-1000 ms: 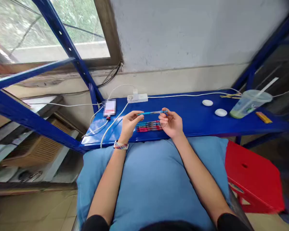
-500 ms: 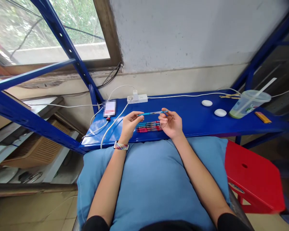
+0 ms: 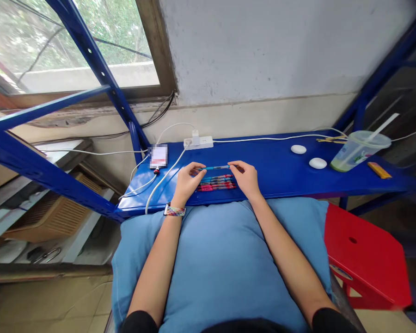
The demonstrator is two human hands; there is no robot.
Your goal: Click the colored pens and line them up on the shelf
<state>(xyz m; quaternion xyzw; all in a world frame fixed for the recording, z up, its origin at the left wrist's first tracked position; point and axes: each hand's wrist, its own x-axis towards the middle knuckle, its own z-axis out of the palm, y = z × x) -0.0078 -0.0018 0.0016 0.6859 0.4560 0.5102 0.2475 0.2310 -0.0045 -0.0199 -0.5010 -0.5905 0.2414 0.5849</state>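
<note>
A blue pen [image 3: 217, 167] lies level between my two hands, just beyond a row of other pens. My left hand [image 3: 188, 180] pinches its left end between thumb and fingers. At the pen's right end, the thumb and fingertips of my right hand [image 3: 245, 177] close on the tip. Nearer to me, several blue and red pens [image 3: 217, 186] lie side by side on the blue tabletop [image 3: 273, 175], partly covered at the left by my left hand.
A white power strip [image 3: 203, 142] with cables sits by the wall, a phone-like device [image 3: 158, 156] to its left. Rightward are two white oval objects [image 3: 318, 163], a plastic cup [image 3: 360, 150] with a straw and a yellow-orange packet [image 3: 379, 170]. A blue pillow [image 3: 225, 263] fills my lap.
The pen has come down slightly towards the tabletop. My right hand has turned over from palm up to back up, and now grips the pen's right end by the fingertips.
</note>
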